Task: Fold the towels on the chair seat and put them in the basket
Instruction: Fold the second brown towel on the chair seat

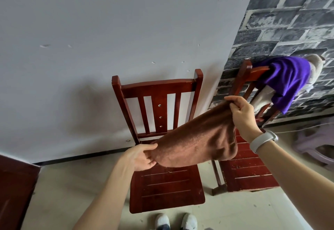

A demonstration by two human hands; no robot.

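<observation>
A brown towel [197,139] hangs stretched in the air above the seat of a red wooden chair [166,190]. My left hand [141,157] pinches its lower left end, thumb on top. My right hand [242,112], higher and to the right, grips the other end with curled fingers; a white band sits on that wrist. The towel sags in a doubled loop between the two hands. The seat below it is bare. No basket is in view.
A second red chair [245,172] stands close on the right, with a purple cloth [287,80] and a beige one over its back. A pale plastic stool [314,148] is at far right. A dark red door or panel [16,190] is at lower left. My shoes [177,221] stand before the chair.
</observation>
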